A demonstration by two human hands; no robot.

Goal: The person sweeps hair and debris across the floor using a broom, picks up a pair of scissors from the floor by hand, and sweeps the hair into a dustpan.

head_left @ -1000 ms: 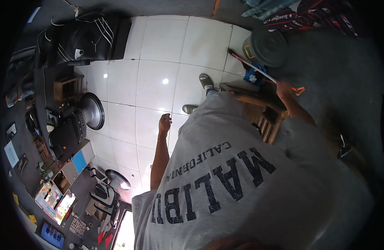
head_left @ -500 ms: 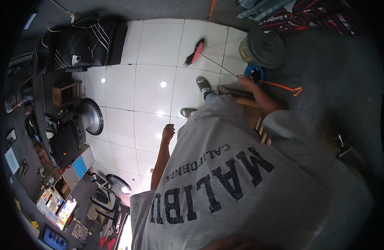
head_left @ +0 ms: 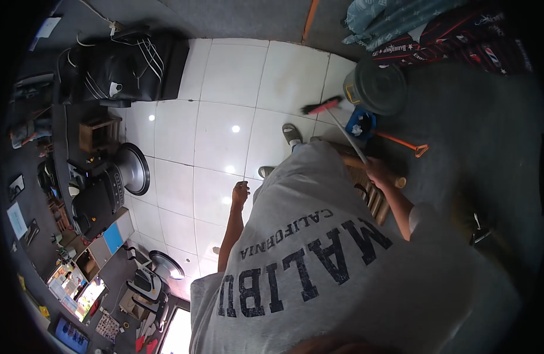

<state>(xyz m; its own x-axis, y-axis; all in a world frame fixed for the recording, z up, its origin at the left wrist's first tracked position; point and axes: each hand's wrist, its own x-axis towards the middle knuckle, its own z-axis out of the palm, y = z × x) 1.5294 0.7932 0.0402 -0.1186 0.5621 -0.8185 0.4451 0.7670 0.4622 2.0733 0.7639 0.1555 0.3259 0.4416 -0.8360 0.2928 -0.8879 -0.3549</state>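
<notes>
My right hand point(head_left: 376, 171) is closed round the pale handle of a broom point(head_left: 348, 131). The broom's red head with dark bristles rests on the white tiles, beside a blue dustpan point(head_left: 370, 120). Whitish bits and something dark lie in the dustpan, and its orange handle points away to the right. My left hand point(head_left: 240, 193) hangs at my side over the floor, fingers curled in, with nothing visible in them.
A lidded grey bin point(head_left: 381, 88) stands just behind the dustpan. A bamboo bench point(head_left: 375, 203) is close by my right side. Barber chairs point(head_left: 130, 168) and a wooden stool point(head_left: 98, 134) line the left. Patterned cloths point(head_left: 443, 44) hang at upper right.
The broom head has swept right across the tiles to the dustpan, its handle now steeper. My right hand has drawn back towards my body. My left hand has barely moved.
</notes>
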